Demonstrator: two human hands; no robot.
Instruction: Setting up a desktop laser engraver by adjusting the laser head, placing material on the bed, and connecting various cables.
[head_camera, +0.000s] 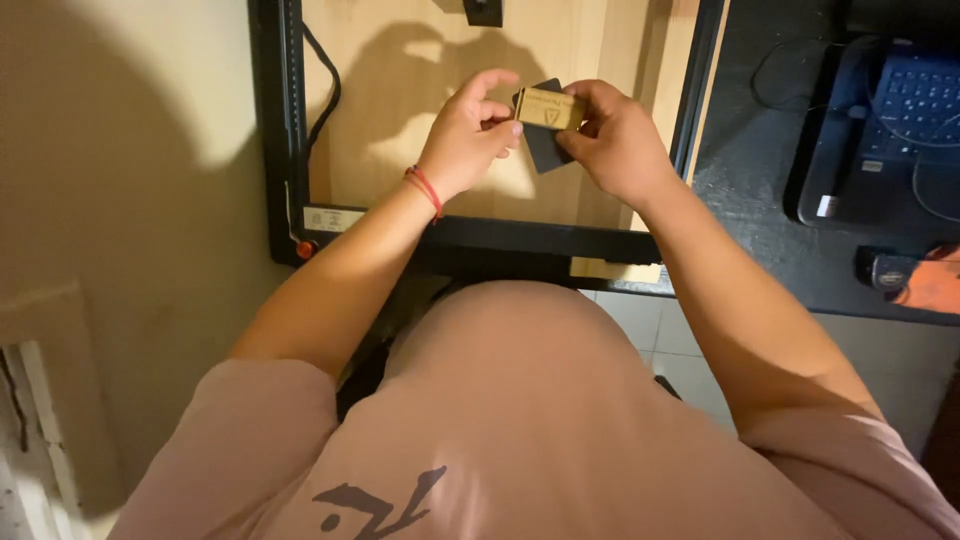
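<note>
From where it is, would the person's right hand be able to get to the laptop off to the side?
Probably yes. The right hand is busy pinching a small wooden piece with the left hand, but the dark desk between it and the laptop looks unobstructed.

small box (549, 108) between both hands, above wooden board (400, 100) | laptop (900, 110) far right

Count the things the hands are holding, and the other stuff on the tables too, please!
Small tan box, held by left hand and right hand: 1
Dark flat piece behind the box: 1
Red wrist string: 1
Wooden board in a black frame: 1
Laptop on the dark table: 1
Total: 5
</note>
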